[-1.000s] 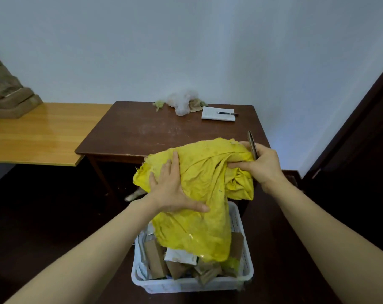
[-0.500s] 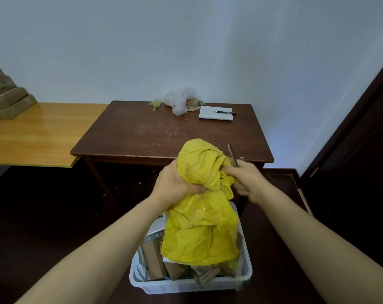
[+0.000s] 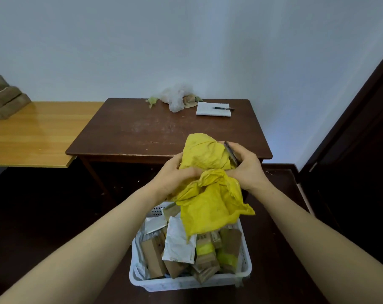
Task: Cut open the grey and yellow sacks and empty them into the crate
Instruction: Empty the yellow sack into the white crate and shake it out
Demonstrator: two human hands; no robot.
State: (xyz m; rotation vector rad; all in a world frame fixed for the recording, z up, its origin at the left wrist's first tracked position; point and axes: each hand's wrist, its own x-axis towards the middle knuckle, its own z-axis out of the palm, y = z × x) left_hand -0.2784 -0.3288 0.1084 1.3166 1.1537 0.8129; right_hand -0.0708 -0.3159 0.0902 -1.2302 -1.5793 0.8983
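Observation:
The yellow sack (image 3: 208,194) is limp and crumpled, held between both hands above the white plastic crate (image 3: 186,283). My left hand (image 3: 175,174) squeezes its left side. My right hand (image 3: 246,168) grips its right side together with a dark, thin cutter (image 3: 231,153) that pokes up past my thumb. The sack's lower end hangs over the crate's far half. Inside the crate lie several brown cardboard parcels (image 3: 153,255) and white mailer bags (image 3: 178,244). No grey sack is in view.
A dark brown table (image 3: 142,132) stands behind the crate, carrying a notepad (image 3: 213,109) with a pen and a crumpled clear plastic bag (image 3: 175,97). A light wooden table (image 3: 32,132) with folded brown material sits to the left. A dark door (image 3: 361,150) is on the right.
The sack went from spread wide to bunched into a tight wad. Both hands closed in toward each other and more of the crate's contents show.

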